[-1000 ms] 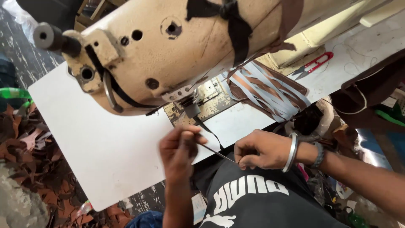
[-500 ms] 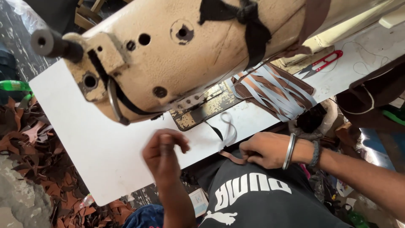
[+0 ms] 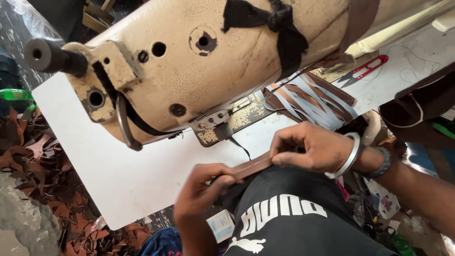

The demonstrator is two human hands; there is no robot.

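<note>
Below the one cream sewing machine (image 3: 199, 61), two hands stretch a single brown leather strap (image 3: 251, 167) over the white table (image 3: 95, 156) edge. The left hand (image 3: 201, 194) pinches its lower end, fingers closed narrow; the right hand (image 3: 315, 147) (wearing one metal bangle) pinches the upper end. Right of the machine lie several grey and brown strips (image 3: 308, 97), too overlapped to count, and one red thread snip (image 3: 365, 70).

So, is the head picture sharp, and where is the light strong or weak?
Head view: daylight is bright on the white table, almost washed out; the machine and the strap between left hand and right hand are sharp; the scraps on the floor lie in shade.
</note>
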